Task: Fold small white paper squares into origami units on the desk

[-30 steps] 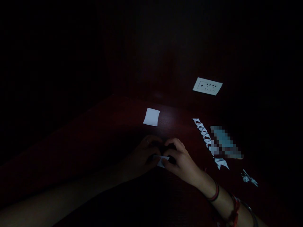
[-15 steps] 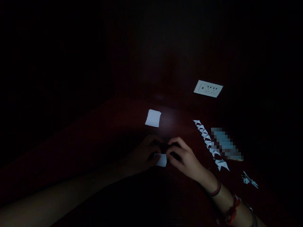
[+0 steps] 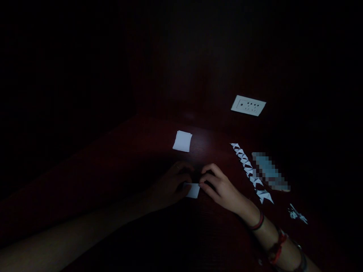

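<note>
Paper (image 3: 194, 191), small, white and four-sided, sits at the centre of the grip, between the two hands and low over the dark red surface (image 3: 204, 143). The left hand (image 3: 172, 185), in deep shadow, has its grip pinched on the paper's left part, the thumb lying over it and the other fingers curled above. The right hand (image 3: 224, 190), better lit, brings thumb and forefinger together at the paper's upper right corner; whether that grip pinches the corner or only touches it, I cannot tell. Behind the right grip, a dark and reddish band (image 3: 257, 222) circles the wrist, with a red bracelet (image 3: 278, 247) further up the forearm.

Beyond the grip, straight ahead and near, lies a stack of square white sheets (image 3: 182, 141), its edges slightly uneven. To the right of the right grip, a row of folded white pieces (image 3: 246, 163) runs slantwise, and just beside it lies a pixelated bluish object (image 3: 268, 170). Further right is a small pale cluster (image 3: 297, 214). Farthest ahead, to the right, is a white socket plate (image 3: 248, 105).
</note>
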`<action>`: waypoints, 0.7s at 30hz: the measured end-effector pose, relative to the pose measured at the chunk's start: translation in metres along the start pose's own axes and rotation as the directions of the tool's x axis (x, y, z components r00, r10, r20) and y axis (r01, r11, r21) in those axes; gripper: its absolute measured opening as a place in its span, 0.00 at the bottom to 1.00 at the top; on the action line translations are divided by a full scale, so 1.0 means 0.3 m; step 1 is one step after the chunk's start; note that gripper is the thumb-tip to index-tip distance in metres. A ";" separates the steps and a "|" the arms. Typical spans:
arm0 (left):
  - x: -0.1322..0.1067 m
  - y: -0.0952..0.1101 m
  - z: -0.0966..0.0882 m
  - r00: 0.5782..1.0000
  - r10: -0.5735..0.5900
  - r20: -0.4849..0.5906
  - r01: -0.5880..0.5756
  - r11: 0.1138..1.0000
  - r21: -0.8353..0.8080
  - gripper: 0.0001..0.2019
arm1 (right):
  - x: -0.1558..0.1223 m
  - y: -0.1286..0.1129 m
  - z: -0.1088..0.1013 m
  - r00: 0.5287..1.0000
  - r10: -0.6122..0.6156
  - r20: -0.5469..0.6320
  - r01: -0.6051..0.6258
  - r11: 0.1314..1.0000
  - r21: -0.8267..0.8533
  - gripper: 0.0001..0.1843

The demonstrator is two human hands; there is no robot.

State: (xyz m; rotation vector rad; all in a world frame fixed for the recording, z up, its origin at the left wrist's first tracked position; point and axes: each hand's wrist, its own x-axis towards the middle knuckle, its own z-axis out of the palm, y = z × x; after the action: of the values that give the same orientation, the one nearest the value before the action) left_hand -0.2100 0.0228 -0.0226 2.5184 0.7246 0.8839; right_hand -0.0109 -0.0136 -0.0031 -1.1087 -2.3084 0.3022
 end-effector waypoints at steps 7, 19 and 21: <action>0.006 -0.013 0.003 0.999 -0.022 -0.027 0.023 0.999 0.030 0.04 | 0.003 0.047 -0.011 0.991 0.069 -0.116 -0.075 0.996 -0.050 0.05; 0.008 -0.066 0.027 0.990 -0.127 -0.053 0.130 0.990 0.054 0.06 | 0.006 0.045 0.029 0.978 0.181 -0.107 -0.166 0.977 0.135 0.04; 0.003 -0.075 0.031 0.988 -0.141 -0.064 0.147 0.983 0.107 0.13 | 0.008 0.074 0.029 0.963 0.250 -0.096 -0.235 0.961 0.142 0.05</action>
State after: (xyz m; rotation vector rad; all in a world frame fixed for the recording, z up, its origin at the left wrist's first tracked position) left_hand -0.2109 0.0398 -0.0403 2.5069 0.9869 0.8896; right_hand -0.0027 0.0027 -0.0188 -1.3096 -2.0246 0.4640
